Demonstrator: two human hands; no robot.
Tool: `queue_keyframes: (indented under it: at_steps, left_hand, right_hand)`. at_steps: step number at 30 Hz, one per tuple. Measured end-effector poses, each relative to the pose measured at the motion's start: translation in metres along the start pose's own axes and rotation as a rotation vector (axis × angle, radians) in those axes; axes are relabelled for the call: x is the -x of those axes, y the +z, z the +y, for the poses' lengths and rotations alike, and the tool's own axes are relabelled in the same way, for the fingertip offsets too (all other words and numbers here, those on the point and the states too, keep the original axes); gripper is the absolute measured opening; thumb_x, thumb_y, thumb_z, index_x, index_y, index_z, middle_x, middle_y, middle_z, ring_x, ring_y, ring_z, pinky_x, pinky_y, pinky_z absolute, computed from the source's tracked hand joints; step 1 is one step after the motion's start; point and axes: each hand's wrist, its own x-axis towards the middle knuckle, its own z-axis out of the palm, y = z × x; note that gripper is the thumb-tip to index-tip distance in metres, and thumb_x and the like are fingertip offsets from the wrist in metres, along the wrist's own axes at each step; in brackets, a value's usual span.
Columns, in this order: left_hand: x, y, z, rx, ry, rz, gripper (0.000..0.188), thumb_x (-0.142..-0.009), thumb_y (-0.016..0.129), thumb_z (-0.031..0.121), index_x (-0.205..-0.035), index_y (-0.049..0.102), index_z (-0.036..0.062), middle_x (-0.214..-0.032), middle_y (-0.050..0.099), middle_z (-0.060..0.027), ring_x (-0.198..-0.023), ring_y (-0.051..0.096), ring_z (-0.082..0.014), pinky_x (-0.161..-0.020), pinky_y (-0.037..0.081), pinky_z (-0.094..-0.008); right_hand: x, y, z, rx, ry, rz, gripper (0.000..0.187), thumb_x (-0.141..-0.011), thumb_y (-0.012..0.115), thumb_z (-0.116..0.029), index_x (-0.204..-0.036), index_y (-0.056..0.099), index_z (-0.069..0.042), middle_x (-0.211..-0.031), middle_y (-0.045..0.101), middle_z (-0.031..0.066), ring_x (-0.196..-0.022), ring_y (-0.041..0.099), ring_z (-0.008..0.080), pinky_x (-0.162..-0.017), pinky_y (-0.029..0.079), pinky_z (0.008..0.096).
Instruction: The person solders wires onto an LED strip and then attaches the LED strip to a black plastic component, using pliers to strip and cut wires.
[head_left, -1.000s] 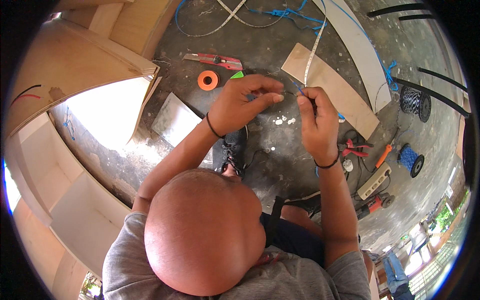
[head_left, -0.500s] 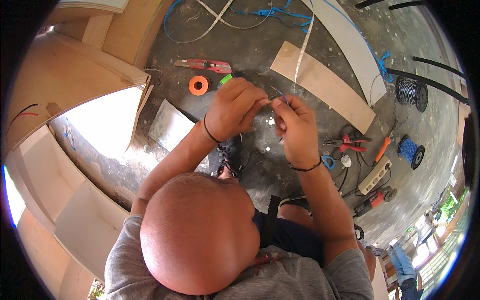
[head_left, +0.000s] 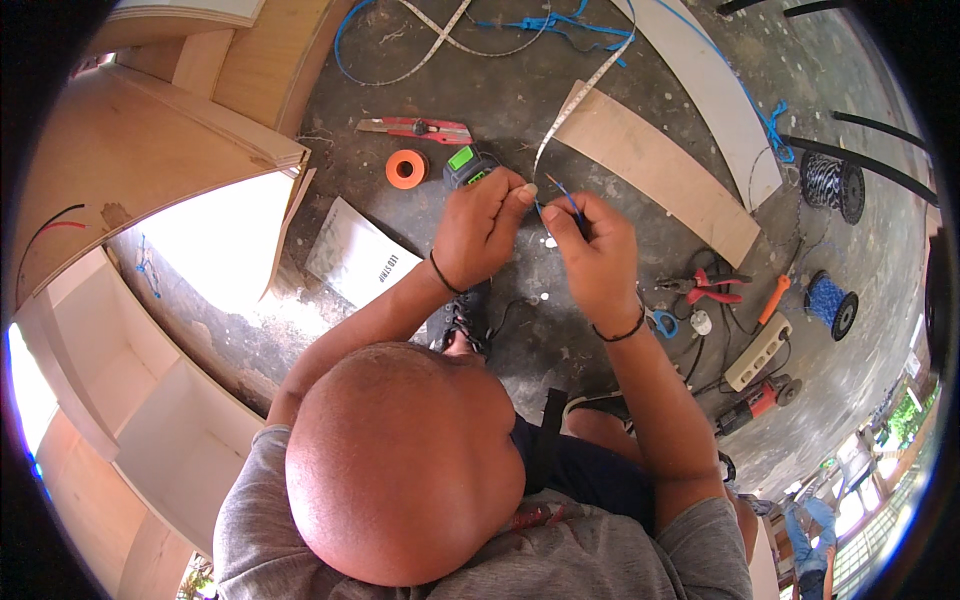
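In front of me my right hand (head_left: pixel 598 258) pinches a thin blue wire (head_left: pixel 571 201) between thumb and forefinger; a bare, copper-coloured end sticks up past the fingers. Just to its left is my left hand (head_left: pixel 485 232), closed with thumb pressed to forefinger. A sliver of blue shows between the two hands, but what the left fingers hold is too small to make out. Beyond the left hand lies a black and green tape measure (head_left: pixel 469 166), partly covered by that hand. A long measuring tape (head_left: pixel 583 90) runs across the floor beyond the hands.
Left of the tape measure lie an orange roll (head_left: pixel 407 169) and a red utility knife (head_left: pixel 425 130). Rightward are red-handled pliers (head_left: pixel 708 287), an orange-handled tool (head_left: pixel 775 298), a power strip (head_left: pixel 758 356), an angle grinder (head_left: pixel 755 404) and a blue spool (head_left: pixel 832 306). Wooden cabinets (head_left: pixel 150 150) stand left.
My hands have drawn slightly apart; the left thumb now points up. More of the tape measure and the white printed sheet shows. The right hand keeps its pinch on the blue wire.
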Motion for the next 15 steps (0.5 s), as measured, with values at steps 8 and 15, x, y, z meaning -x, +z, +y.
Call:
queue_keyframes:
  at_steps: [8,15]
  left_hand:
    - [-0.001,0.003,-0.003,0.119,-0.271,-0.069,0.028,-0.095,0.054,0.020,-0.076,0.054,-0.0003,-0.063,0.051,-0.0118,-0.056,0.049,-0.0163,-0.053,0.038,-0.0333]
    - [0.003,0.009,-0.007,0.396,-0.202,-0.014,0.021,-0.095,0.055,0.019,-0.089,0.060,-0.0002,-0.074,0.056,-0.0038,-0.064,0.048,-0.0101,-0.062,0.042,-0.0264]
  right_hand:
    - [0.003,0.001,0.006,0.162,-0.244,0.052,0.008,-0.085,0.063,-0.008,-0.085,0.061,0.000,-0.073,0.062,0.0135,-0.060,0.057,0.0178,-0.056,0.044,0.0319]
    - [0.002,0.000,0.005,0.014,-0.082,0.064,0.010,-0.085,0.064,-0.009,-0.085,0.061,0.001,-0.071,0.061,0.0099,-0.060,0.054,0.0135,-0.056,0.043,0.0305]
